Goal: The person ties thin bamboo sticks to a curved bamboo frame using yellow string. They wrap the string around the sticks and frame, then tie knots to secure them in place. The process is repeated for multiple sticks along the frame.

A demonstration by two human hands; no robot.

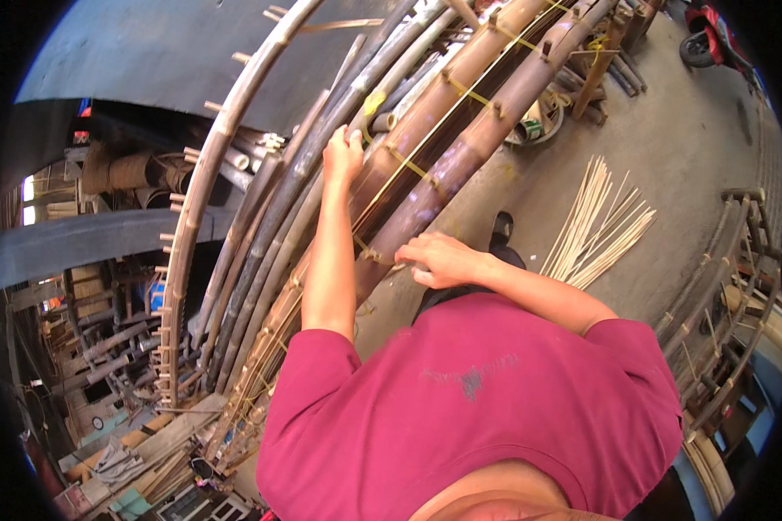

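Bamboo frame (459,165) lying slantwise before a person in a crimson T-shirt (469,391): two thick, rounded brown poles run side by side, with short stubby pegs (496,110) standing out and thin yellow ties (411,164) crossing between them. Dark, slender strands (400,198) fill the gap lengthwise.

The person's left hand (343,154) is raised just left of the frame, fingers curled; from where I stand I cannot tell whether it grips anything. The right hand (434,258) bends its fingers at the frame's near right edge, and what, if anything, it pinches is hidden.

A slack tie could let the strands slip or bunch, I would judge; a hard tug might snap a tie or roll a pole. Split ends could also scratch those bare fingers.

Right of the frame, pale, straight, matchstick-thin sticks (591,230) fan out on the smooth grey concrete floor (669,148); a careless step could scatter or crack them. Left of it, weathered grey poles (300,165) crowd together, and beyond them bows a curved rail (213,165) toothed with wooden pegs.
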